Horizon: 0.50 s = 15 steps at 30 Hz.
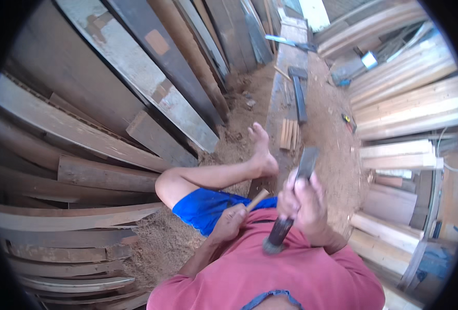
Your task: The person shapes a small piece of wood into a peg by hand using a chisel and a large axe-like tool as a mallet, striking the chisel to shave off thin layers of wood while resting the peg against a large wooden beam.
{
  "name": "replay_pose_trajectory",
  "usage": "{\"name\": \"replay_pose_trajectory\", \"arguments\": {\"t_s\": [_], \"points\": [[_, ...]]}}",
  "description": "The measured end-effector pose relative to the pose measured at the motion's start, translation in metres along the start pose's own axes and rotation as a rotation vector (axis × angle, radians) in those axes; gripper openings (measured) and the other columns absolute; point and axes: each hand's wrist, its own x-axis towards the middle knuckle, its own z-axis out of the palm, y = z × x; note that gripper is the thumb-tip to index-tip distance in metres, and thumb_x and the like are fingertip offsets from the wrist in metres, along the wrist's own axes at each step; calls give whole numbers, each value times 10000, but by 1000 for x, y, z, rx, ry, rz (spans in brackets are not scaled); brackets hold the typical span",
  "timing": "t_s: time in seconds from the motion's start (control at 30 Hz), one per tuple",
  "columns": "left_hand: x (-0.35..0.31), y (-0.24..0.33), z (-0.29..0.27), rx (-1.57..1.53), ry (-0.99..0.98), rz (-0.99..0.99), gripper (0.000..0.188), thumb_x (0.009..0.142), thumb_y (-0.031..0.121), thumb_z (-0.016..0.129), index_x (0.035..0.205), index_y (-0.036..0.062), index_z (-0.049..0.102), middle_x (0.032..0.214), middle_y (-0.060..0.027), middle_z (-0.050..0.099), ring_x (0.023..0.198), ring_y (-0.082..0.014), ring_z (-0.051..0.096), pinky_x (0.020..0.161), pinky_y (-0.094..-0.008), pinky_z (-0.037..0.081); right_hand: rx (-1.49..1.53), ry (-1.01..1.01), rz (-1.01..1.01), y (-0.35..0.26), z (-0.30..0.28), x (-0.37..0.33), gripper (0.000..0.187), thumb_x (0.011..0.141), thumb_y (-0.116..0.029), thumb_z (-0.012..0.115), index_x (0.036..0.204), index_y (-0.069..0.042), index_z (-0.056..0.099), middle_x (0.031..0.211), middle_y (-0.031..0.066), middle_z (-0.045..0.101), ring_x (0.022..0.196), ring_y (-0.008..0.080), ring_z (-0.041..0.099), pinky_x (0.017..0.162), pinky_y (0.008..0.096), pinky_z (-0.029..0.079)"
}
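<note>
My right hand (305, 199) is closed round a wide chisel in front of my chest. The flat metal blade (307, 160) points up and away from me, and the dark handle (280, 231) comes out below the fist. In my left hand (230, 222), held low by my lap, is a short wooden stick (258, 199), gripped at its near end and tilted up to the right. The stick and the chisel are apart. Beyond my bare foot (262, 155), several small wooden pieces (289, 134) lie side by side on a long plank (280, 106).
Farther along the plank are a dark hammer-like tool (298, 93) and a saw (291, 41). Long boards (136, 72) lean at the left, and stacked timber (410, 111) lines the right. Sawdust (161, 248) covers the ground. A small yellow-and-black object (349, 123) lies right of the plank.
</note>
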Motion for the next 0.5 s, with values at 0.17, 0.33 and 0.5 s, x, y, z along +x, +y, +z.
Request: {"name": "replay_pose_trajectory", "arguments": {"t_s": [0.17, 0.33, 0.5], "points": [[40, 31, 5, -715, -21, -219, 393, 1018, 401, 427, 786, 89, 482, 538, 43, 329, 466, -79, 283, 449, -252, 253, -386, 42, 100, 16, -34, 50, 211, 996, -203, 469, 1098, -34, 544, 616, -42, 441, 464, 29, 386, 441, 203, 382], [63, 51, 5, -882, -230, -273, 411, 1037, 401, 368, 901, 63, 559, 543, 44, 364, 472, -57, 316, 454, -218, 281, -358, 33, 71, 36, -35, 69, 123, 945, -170, 596, 967, -54, 631, 626, -59, 496, 493, 9, 429, 447, 186, 369], [71, 44, 18, -182, 56, -130, 422, 1044, 398, 347, 935, 55, 568, 614, 26, 460, 518, -61, 393, 476, -209, 325, -415, 170, 44, 38, -47, 77, 124, 923, -185, 644, 848, -89, 616, 622, -72, 511, 505, -2, 443, 445, 186, 362]]}}
